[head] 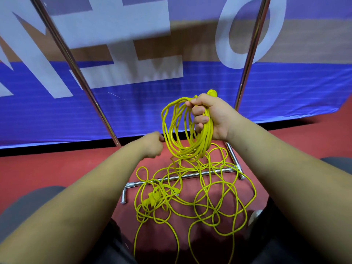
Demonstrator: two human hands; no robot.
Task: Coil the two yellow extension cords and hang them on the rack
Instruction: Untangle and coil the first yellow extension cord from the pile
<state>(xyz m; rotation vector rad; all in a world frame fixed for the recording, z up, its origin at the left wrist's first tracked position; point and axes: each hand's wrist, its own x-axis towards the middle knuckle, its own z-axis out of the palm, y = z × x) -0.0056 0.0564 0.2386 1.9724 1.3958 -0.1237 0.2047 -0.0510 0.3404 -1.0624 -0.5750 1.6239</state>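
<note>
The right hand [211,119] grips a half-made coil [182,134]; the left hand [152,145], curled, seems to pinch one strand [165,139] at its edge. The loose cord [207,199] lies tangled over the rack bar [192,175] below; light, limp, likely to snag; take it near the coil.

rack poles: the left pole [76,69] and the right pole [251,54] both run out past the top edge; whatever joins them up there is out of view.
left grip [152,146]: seen from behind, with its fingertips hidden at the rim of the coil [182,134]; whether it pinches a strand cannot be told.
right grip [209,115]: covers the stretch of coil it holds; a plug [212,93] only peeks above the knuckles.
floor tangle [190,197]: which strand belongs to which cord cannot be told; strands leave by the bottom edge.
banner [57,115]: lettering cut off at top and left.
</note>
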